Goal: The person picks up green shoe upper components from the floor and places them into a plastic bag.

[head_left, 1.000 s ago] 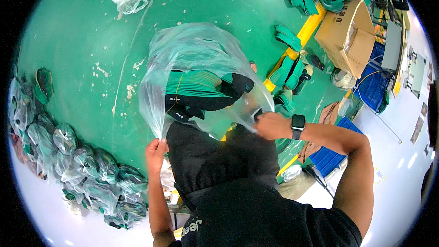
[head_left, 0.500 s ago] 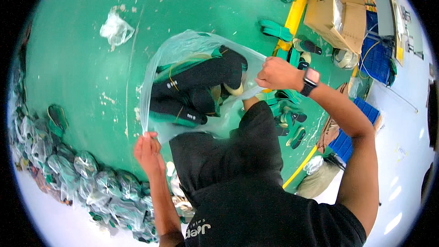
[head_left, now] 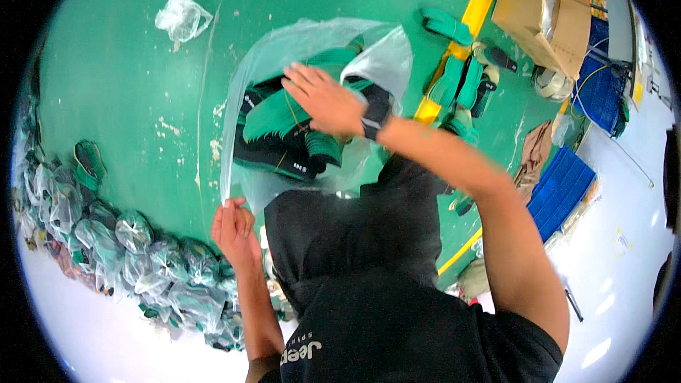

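A clear plastic bag (head_left: 280,41) lies spread with its mouth open in front of me. Inside are bundles of black insoles (head_left: 261,156) and green insoles (head_left: 273,119), some tied with thin bands. My left hand (head_left: 233,227) pinches the bag's near left edge between thumb and fingers. Over the bundles, inside the bag's mouth, my right hand (head_left: 323,99) is stretched flat with fingers extended, slightly blurred, and seems to rest on the green bundle. A dark watch is on the right wrist. The bag's far right flap (head_left: 386,64) folds inward, partly covering a black bundle.
Filled clear bags (head_left: 167,262) are piled at the lower left, near a lone insole (head_left: 89,164). A crumpled plastic bag (head_left: 182,17) lies far left on the green floor. To the right are loose insole bundles (head_left: 447,81), a cardboard box (head_left: 543,18) and blue crates (head_left: 562,184).
My right hand let go of the bag's right rim and moved left over the bundles. That rim has folded inward. A green bundle now shows on top of the black ones. The left hand keeps its pinch.
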The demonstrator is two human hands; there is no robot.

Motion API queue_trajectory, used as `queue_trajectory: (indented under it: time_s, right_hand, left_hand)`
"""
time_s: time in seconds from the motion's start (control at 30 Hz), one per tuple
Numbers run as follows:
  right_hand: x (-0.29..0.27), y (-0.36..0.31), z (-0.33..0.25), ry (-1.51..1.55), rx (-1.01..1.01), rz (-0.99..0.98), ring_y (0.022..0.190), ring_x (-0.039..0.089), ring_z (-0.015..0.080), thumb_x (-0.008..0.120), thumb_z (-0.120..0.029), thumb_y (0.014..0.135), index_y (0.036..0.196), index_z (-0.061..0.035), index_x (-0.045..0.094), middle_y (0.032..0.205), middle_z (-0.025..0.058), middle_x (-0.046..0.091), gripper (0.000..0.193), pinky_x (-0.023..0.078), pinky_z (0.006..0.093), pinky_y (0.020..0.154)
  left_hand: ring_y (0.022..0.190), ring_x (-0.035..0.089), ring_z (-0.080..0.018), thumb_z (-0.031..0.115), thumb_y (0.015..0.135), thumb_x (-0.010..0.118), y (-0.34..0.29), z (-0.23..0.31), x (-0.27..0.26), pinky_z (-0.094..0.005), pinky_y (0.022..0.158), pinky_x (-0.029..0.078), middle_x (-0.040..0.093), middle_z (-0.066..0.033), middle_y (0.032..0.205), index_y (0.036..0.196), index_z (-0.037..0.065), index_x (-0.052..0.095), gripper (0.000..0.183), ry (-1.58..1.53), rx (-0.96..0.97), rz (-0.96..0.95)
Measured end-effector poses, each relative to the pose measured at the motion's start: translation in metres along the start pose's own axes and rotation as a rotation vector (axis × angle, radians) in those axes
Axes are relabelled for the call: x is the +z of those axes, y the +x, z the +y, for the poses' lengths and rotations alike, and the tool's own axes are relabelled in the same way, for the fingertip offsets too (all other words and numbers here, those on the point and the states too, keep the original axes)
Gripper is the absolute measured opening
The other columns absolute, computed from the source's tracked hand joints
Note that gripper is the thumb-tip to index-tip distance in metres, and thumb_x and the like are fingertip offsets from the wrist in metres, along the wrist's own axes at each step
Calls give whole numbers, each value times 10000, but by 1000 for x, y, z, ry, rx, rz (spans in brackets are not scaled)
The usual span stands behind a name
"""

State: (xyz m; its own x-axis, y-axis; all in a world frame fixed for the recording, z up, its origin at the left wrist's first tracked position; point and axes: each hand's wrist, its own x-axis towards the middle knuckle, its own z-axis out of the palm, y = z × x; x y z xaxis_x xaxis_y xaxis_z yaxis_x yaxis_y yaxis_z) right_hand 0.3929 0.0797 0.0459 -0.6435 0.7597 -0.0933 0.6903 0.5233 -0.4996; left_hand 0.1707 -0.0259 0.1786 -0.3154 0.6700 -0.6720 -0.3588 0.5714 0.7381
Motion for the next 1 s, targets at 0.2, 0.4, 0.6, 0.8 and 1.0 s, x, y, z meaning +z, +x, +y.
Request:
queue_trajectory:
  time_s: [0.2,0.4,0.6,0.8,1.0]
  right_hand:
    - [32,24,13,7,-206,-284,917,473,306,744,-249,419,1162,32,418,936,159,503,859,356,395,817]
    - [2,2,-8,39,57,103,1010,435,315,754,-374,475,1194,56,374,1034,215,465,920,345,413,825]
    - [-52,-83,29,54,275,-433,842,564,301,709,-399,539,930,4,568,927,180,574,579,423,414,648]
    - [-104,-177,72,-67,15,-506,606,573,248,608,-251,579,683,-103,625,606,58,585,181,413,374,485]
    - [-151,-199,147,302,-58,237,700,550,246,571,-174,676,819,-72,591,730,100,572,177,431,364,621]
  left_hand:
    - [398,217,-38,117,873,462,6,-8,-14,-209,413,188,267,49,476,794,-45,541,196,-35,-31,42]
    - [400,207,-28,128,881,447,8,-12,-10,-201,408,177,252,51,478,903,-83,528,227,-17,-24,-40]
    - [422,222,-23,191,895,451,21,-11,-12,-208,418,161,242,58,482,923,-73,524,276,5,-6,-24]
    - [403,229,-16,174,910,412,46,1,17,-187,402,170,259,63,469,915,-78,492,264,128,36,-24]
    - [409,246,-27,91,863,470,35,7,46,-186,391,203,314,56,497,966,-72,494,194,248,109,158]
